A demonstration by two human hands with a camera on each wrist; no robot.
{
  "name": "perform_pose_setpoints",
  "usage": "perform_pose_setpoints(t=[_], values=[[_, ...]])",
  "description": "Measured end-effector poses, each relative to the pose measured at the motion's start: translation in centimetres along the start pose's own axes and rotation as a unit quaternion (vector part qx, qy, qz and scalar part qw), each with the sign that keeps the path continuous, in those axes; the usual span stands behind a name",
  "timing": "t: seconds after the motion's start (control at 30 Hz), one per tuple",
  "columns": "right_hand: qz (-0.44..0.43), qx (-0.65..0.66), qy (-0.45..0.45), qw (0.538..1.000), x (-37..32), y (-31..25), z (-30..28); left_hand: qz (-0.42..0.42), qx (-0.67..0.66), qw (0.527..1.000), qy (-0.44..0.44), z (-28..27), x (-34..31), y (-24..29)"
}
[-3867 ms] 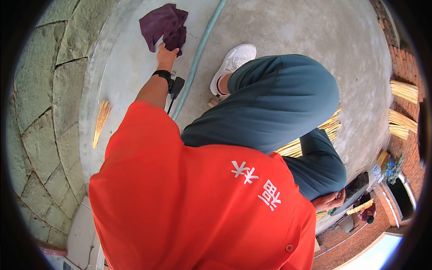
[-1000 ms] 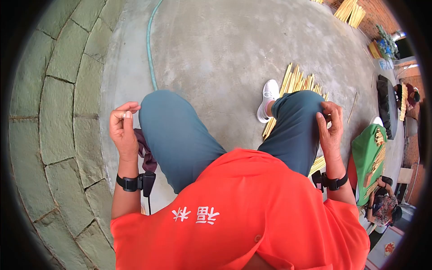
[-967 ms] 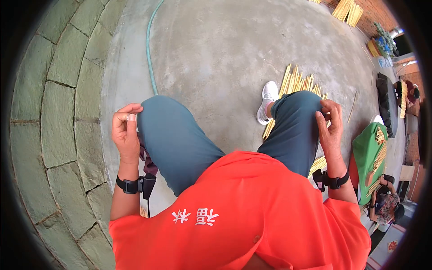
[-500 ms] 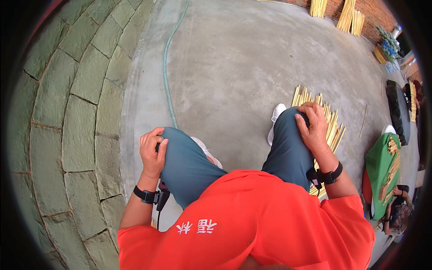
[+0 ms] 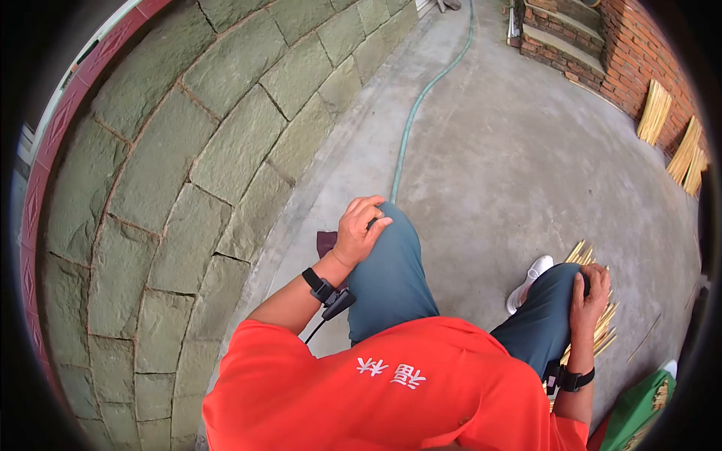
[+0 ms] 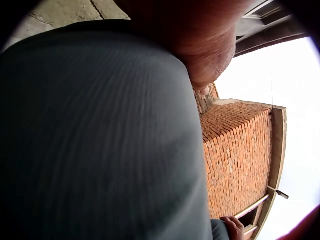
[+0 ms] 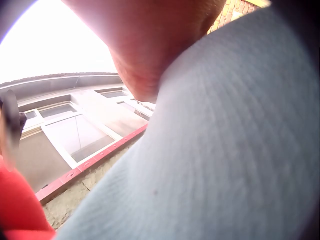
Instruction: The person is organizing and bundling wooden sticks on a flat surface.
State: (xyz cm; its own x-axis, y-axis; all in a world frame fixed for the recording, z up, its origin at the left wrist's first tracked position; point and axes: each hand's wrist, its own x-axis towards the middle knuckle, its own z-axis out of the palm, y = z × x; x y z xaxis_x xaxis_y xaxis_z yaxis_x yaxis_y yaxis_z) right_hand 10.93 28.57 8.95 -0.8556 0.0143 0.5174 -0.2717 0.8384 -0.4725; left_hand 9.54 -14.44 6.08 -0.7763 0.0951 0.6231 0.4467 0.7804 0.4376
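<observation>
In the head view, my left hand [image 5: 359, 231] rests on my left knee [image 5: 398, 259], its fingers bent loosely over the dark teal trousers. My right hand [image 5: 590, 301] lies on the right knee [image 5: 553, 301] in the same relaxed way. Neither hand holds anything. A dark purple cloth [image 5: 325, 244] shows partly behind the left wrist. Close up in the left wrist view, the left hand [image 6: 200, 45] touches the trouser leg [image 6: 110, 140]. The right wrist view has the right hand [image 7: 150, 45] against the trouser leg [image 7: 225, 130], with its fingertips hidden.
A teal hose [image 5: 410, 128] crosses the concrete floor towards brick steps [image 5: 564, 41]. Yellow sticks [image 5: 604, 331] lie beside the right leg, and bundles [image 5: 654, 111] lean on the brick wall. Stone blocks [image 5: 226, 158] line the left; green cloth [image 5: 639, 410] is at lower right.
At first my left hand gripped the purple cloth out over the floor; it has let go. Both hands have settled onto the knees, and the head view has swung left.
</observation>
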Motion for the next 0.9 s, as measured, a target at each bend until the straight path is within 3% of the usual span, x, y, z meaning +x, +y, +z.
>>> perform_pose_setpoints(t=[0.9], values=[[0.004, 0.015, 0.004, 1.0, -0.6, 1.0, -0.6, -0.035, -0.013, 0.999, 0.038, -0.1, -0.6, -0.3]])
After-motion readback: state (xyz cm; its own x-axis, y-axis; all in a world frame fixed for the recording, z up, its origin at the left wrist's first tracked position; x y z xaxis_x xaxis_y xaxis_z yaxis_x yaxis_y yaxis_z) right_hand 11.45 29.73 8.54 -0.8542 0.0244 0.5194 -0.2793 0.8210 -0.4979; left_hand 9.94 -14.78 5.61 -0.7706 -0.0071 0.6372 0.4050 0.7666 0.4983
